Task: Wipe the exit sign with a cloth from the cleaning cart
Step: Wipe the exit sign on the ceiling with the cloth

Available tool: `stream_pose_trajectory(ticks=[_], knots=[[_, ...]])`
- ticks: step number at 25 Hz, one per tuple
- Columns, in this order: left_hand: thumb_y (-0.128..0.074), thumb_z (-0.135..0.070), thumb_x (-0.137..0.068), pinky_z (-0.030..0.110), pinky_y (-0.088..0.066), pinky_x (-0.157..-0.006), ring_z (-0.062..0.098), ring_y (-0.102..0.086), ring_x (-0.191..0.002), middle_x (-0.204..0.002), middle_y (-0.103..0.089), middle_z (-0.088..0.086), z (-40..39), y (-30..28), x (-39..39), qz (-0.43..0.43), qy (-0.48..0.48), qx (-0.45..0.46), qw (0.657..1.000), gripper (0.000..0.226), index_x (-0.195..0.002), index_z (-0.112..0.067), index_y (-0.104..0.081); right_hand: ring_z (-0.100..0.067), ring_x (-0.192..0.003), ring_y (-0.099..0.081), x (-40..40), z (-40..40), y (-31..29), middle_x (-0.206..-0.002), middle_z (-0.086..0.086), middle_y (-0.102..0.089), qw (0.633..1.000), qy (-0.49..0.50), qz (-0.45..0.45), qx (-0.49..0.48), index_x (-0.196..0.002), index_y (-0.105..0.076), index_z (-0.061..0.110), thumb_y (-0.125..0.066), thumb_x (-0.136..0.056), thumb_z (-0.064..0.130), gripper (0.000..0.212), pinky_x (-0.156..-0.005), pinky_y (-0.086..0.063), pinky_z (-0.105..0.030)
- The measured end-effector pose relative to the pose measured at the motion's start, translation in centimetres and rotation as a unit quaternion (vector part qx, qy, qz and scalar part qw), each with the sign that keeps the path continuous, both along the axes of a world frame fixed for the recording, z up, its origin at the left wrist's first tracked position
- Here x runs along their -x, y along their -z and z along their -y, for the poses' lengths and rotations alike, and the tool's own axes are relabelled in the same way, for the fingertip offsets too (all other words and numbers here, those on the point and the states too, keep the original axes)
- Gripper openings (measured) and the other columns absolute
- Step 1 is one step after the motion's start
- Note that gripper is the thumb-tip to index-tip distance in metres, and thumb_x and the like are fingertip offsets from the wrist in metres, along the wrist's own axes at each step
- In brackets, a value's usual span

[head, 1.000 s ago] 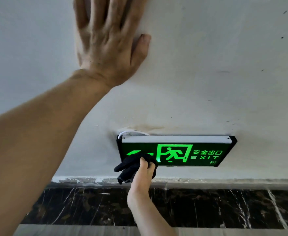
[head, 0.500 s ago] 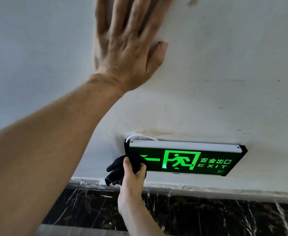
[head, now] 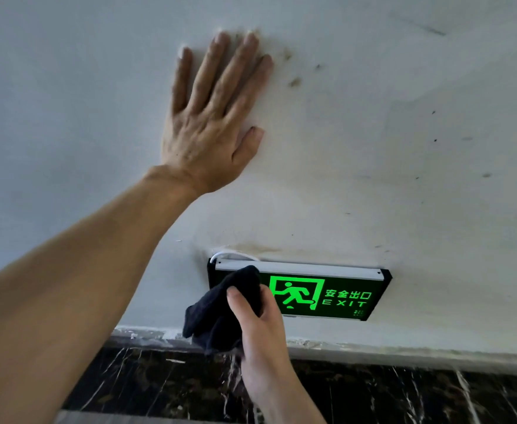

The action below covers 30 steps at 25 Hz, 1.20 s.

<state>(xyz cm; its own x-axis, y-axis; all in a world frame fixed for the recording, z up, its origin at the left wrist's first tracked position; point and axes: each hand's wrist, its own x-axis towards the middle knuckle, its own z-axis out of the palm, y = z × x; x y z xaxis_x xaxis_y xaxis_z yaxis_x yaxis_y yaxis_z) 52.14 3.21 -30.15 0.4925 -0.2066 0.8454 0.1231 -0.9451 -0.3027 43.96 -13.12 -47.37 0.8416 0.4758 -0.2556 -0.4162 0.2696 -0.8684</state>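
Note:
A lit green exit sign (head: 327,296) with a running figure and the word EXIT is fixed low on a white wall. Its left end is hidden behind a dark cloth (head: 220,313). My right hand (head: 260,335) grips that cloth and presses it against the sign's left part. My left hand (head: 211,117) lies flat on the wall above and left of the sign, fingers spread, holding nothing.
The white wall (head: 404,148) carries scuffs and dark specks. A white cable (head: 232,256) loops out above the sign's left corner. Below runs a dark marble skirting (head: 404,396) with a rough painted edge.
My right hand with the cloth slid to the sign's left end, then back right and upward over its left part. The view tilted, so my left hand shows lower in frame.

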Motion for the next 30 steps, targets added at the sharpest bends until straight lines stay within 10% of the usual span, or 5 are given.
stream_pose_trajectory(ticks=[5, 11, 19, 25, 30], knots=[[-0.033, -0.040, -0.099, 0.043, -0.024, -0.117, 0.015, -0.029, -0.144, -0.154, -0.037, 0.000, 4.1, 6.9, 7.1, -0.097, 0.146, 0.322, 0.930, 0.054, -0.148, -0.017, -0.039, -0.029, -0.095, -0.070, -2.1, 6.2, -2.8, -0.092, -0.005, -0.076, 0.997, -0.029, 0.051, 0.044, -0.087, -0.072, 0.027, -0.075, -0.080, 0.025, 0.008, -0.083, -0.057, -0.047], [-0.030, -0.064, -0.093, 0.043, -0.034, -0.112, 0.021, -0.045, -0.135, -0.137, -0.059, -0.002, 9.2, 16.6, 12.3, -0.294, 0.310, 0.766, 0.479, 0.060, -0.139, -0.029, -0.045, -0.015, -0.085, -0.073, -4.0, 10.1, -4.8, -0.089, -0.003, -0.078, 0.984, -0.108, 0.102, 0.095, -0.092, -0.074, 0.020, -0.079, -0.072, 0.028, 0.022, -0.066, -0.052, -0.019], [-0.076, -0.048, -0.073, 0.028, -0.059, -0.073, 0.023, -0.072, -0.092, -0.095, -0.077, 0.006, 10.7, 17.1, 13.7, -0.253, 0.243, 0.772, 0.530, 0.040, -0.104, -0.024, -0.074, -0.007, -0.082, -0.070, -3.6, 7.6, -5.6, -0.087, 0.009, -0.075, 0.920, -0.121, 0.224, 0.296, -0.092, -0.068, 0.029, -0.065, -0.074, 0.050, 0.028, -0.070, -0.055, -0.026], [-0.070, -0.038, -0.086, 0.044, -0.063, -0.069, 0.028, -0.074, -0.079, -0.080, -0.077, 0.009, 6.5, 17.7, 16.0, -0.099, 0.076, 0.844, 0.522, 0.018, -0.085, -0.020, -0.073, -0.020, -0.120, -0.049, -7.8, 5.1, -12.2, -0.124, -0.004, -0.063, 0.650, 0.186, 0.661, 0.326, -0.122, -0.058, 0.015, -0.050, -0.091, 0.040, 0.041, -0.095, -0.040, -0.035], [-0.061, -0.022, -0.098, 0.042, -0.061, -0.070, 0.028, -0.067, -0.092, -0.095, -0.069, 0.005, 2.4, 18.8, 15.9, -0.042, 0.002, 0.828, 0.560, 0.011, -0.092, -0.030, -0.059, -0.032, -0.144, -0.020, -15.1, 2.9, -16.4, -0.155, -0.014, -0.034, 0.424, 0.250, 0.788, 0.368, -0.147, -0.033, 0.020, -0.042, -0.096, 0.042, 0.056, -0.116, -0.009, -0.049]])
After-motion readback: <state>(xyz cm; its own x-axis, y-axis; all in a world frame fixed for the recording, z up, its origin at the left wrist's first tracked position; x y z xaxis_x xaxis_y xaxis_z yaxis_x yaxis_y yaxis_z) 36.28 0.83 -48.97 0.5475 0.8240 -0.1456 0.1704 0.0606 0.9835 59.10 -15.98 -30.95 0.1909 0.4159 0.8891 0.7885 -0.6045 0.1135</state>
